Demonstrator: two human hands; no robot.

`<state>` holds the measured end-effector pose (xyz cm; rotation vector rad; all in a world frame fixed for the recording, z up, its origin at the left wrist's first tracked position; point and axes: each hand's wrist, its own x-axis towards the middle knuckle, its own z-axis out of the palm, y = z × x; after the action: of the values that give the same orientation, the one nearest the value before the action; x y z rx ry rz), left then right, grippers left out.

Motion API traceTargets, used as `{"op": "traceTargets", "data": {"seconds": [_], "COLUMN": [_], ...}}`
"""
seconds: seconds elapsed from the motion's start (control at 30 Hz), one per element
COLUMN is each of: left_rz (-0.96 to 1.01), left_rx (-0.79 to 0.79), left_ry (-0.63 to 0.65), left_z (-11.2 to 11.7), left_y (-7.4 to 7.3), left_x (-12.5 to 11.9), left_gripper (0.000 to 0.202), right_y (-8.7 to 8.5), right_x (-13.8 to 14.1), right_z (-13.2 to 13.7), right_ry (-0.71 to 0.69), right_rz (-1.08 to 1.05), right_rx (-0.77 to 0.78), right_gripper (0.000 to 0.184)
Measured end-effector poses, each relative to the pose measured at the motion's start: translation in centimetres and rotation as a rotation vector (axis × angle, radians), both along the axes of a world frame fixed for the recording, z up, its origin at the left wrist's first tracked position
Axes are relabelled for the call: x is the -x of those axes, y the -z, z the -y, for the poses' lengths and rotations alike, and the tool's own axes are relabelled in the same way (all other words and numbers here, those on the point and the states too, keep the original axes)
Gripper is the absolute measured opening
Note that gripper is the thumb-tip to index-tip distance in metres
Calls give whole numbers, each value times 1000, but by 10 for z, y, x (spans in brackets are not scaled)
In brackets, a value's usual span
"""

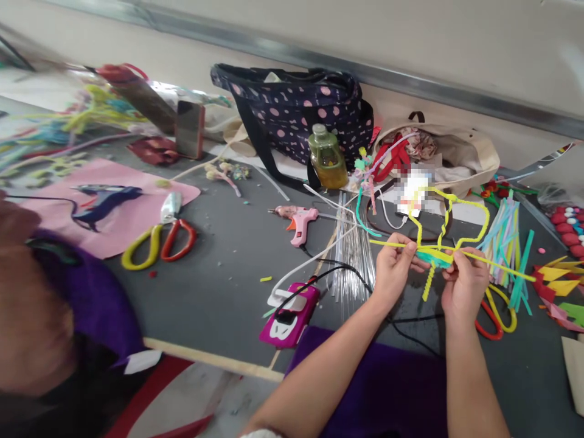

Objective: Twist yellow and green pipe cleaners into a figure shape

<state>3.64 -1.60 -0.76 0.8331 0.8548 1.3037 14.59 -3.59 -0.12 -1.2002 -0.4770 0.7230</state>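
Note:
My left hand (396, 263) and my right hand (465, 281) both pinch a shape made of yellow pipe cleaners (449, 240) with a teal piece at its middle, held just above the grey table (223, 286). The yellow stems loop upward and stick out to both sides. Both hands have their fingers closed on it. A pair of yellow and red scissors (497, 316) lies right under my right hand.
A pink glue gun (298, 222), clear glue sticks (353, 255), a magenta phone (289, 316) with cables, a second pair of scissors (157, 243) on pink paper, a yellow bottle (327, 158), a dotted dark bag (296, 112), a beige bag (456, 152), and loose pipe cleaners (504, 240). Another person sits at the left.

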Motion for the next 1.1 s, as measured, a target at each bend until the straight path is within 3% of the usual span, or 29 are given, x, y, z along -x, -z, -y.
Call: {"op": "traceTargets", "data": {"seconds": [0.27,0.47,0.67,1.1], "left_rz": [-28,23,33,35], "left_rx": [-9,11,-18,-36], "left_ry": [-101,52,-51,-151], "left_z": [0,1,4,9], "left_y": [0,-4,-5,1], "left_x": [1,2,1,-3], "left_gripper": [35,37,35,34], "right_y": [5,6,6,4], "right_x": [-1,-1,-1,7], "right_z": [-1,-1,0,1], "right_ry": [-28,-19,-48,-54], "right_rz": [22,33,74,-1], "right_rx": [-14,-25,-30,-59], "right_gripper": [22,24,20,18]}}
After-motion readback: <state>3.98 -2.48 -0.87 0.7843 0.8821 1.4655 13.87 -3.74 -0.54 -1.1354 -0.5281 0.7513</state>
